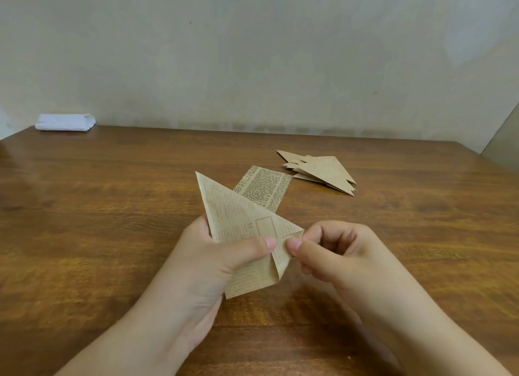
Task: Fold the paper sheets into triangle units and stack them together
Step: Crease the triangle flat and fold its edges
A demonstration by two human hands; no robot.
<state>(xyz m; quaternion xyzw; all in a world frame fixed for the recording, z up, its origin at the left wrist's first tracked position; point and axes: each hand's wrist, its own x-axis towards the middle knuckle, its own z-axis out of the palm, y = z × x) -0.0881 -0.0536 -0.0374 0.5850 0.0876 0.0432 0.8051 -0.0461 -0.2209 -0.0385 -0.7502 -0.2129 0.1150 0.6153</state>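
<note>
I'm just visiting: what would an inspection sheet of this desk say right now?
Surface: wooden table, glossy.
Job's things: half-folded sheet held above table; flat printed sheet behind it; pile of folded triangles far right.
Clutter: white folded cloth at far left edge.
Hands: left hand grips the sheet; right hand pinches its right corner.
Cables: nothing seen.
Surroundings: plain beige wall.

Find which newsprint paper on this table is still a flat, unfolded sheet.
The unfolded sheet lying flat mid-table, dark print up. The piece in both hands is already creased into a triangle, and the stack of triangle units beyond is fully folded.
</note>
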